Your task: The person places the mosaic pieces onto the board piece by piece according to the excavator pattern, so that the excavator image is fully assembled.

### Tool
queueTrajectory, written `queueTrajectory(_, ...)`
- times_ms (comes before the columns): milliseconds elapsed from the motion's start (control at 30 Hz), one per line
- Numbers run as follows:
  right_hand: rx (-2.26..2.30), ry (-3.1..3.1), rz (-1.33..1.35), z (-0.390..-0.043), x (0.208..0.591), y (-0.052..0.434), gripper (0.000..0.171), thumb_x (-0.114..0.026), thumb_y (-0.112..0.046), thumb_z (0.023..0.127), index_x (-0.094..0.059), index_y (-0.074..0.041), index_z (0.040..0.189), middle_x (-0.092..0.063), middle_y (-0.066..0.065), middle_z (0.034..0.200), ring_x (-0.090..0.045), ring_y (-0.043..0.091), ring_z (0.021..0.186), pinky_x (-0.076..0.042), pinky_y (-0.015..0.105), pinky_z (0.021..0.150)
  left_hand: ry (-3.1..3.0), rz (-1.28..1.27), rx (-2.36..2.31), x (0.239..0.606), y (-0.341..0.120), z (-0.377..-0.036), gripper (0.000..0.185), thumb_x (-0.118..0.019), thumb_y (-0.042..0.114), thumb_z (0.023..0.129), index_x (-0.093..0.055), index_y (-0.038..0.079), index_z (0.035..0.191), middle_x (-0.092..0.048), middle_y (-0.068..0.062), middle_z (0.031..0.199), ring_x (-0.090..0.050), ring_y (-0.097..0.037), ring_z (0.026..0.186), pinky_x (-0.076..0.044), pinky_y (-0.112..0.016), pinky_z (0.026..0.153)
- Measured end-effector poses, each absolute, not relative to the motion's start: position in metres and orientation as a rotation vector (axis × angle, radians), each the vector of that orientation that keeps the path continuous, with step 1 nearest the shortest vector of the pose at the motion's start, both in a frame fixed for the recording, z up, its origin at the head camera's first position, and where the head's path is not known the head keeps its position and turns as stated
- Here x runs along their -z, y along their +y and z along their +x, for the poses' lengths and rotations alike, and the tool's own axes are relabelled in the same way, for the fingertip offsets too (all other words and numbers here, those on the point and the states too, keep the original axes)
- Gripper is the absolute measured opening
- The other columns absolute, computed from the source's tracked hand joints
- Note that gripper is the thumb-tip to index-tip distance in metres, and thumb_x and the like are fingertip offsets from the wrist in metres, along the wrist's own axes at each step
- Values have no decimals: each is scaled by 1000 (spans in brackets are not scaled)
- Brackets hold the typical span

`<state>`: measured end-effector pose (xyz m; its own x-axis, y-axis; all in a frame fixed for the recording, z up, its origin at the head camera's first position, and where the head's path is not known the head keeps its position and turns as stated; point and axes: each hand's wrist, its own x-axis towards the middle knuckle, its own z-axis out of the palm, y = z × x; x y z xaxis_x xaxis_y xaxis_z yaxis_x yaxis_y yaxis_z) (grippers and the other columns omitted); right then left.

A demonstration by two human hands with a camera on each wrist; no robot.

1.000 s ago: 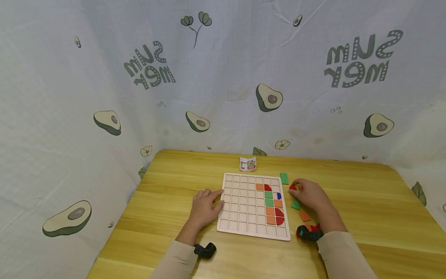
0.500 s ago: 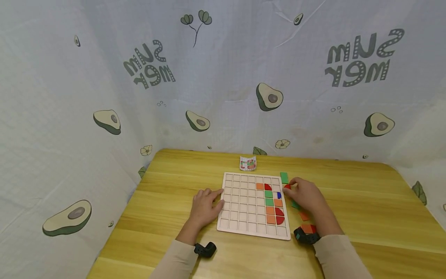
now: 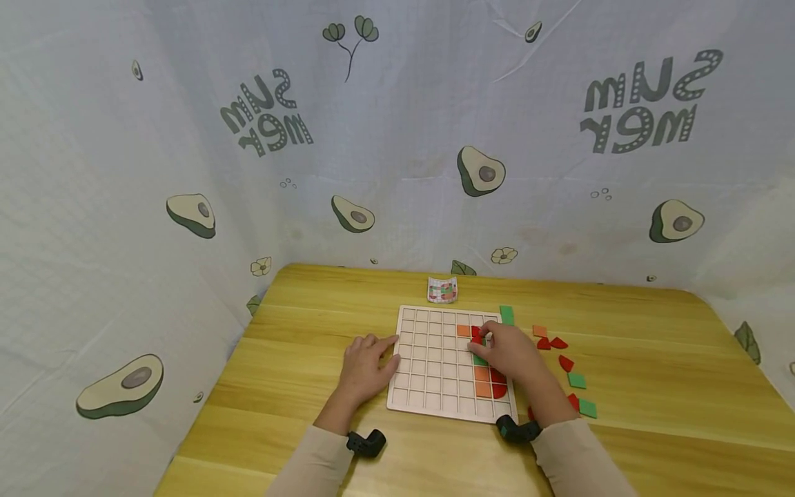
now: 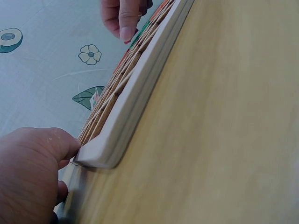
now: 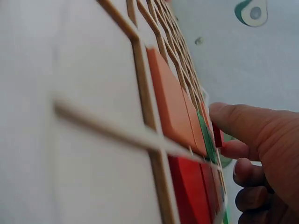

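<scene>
The right hand [image 3: 506, 352] pinches a red piece [image 3: 477, 338] over the far right cells of the grid board [image 3: 428, 366]. The left hand [image 3: 363, 366] rests flat, fingers straight, against the board's left edge. Risk: the piece may seat crooked and jostle neighbouring tiles.

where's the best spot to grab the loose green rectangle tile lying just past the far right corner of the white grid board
Probably by its two long edges, pinched from above. The green rectangle tile lies flat on the wooden table, so there is no underside to hook. Come from the right, where the table is bare; the white grid board sits close along its left side, and the right hand is nearest.
</scene>
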<state>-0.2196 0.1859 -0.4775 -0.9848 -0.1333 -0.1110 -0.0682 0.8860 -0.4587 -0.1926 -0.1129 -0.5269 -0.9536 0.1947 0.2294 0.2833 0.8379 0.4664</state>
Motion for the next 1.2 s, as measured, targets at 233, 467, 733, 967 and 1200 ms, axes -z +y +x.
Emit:
queueTrajectory(233,663,2951,-236,-221,481,168,39,-78,-42,89,-69,-9,109,-69,1,85,-55,18,73,-50,37,72,-2857,-360,776,527,-113,-193,43,-62,40,97,-67,26,136,-61,3,93,-43,-14,84,-31,-31,79)
queueTrajectory(467,657,2949,-192,-222,484,164,38,-78,-41,88,-69,-10,109,-68,1,84,-54,18,72,-47,34,68,-2853,-366,762,528,-113,-194,43,-62,40,97,-68,26,136,-63,3,95,-46,-14,85,-32,-31,77)
queueTrajectory(733,692,2933,-225,-221,485,166,36,-77,-35,90,-71,-13,118,-67,1,88,-56,19,80,-52,43,80,-2841,-381,761,527,-114,-194,42,-62,40,96,-68,25,136,-62,3,94,-44,-14,83,-31,-30,77)
queueTrajectory(967,687,2922,-249,-221,483,169,36,-75,-34,91,-72,-13,121,-58,0,77,-52,20,78,-47,38,75,-2836,-380,751,527,-114,-193,42,-63,39,96,-68,26,136,-61,3,92,-43,-13,82,-31,-30,76)
queueTrajectory(1200,806,2897,-189,-221,482,180,37,-74,-34,92,-70,-11,121,-53,3,75,-47,19,67,-37,32,61,-2849,-367,773,526,-114,-193,42,-63,40,97,-67,26,136,-62,3,94,-43,-12,82,-31,-30,77)
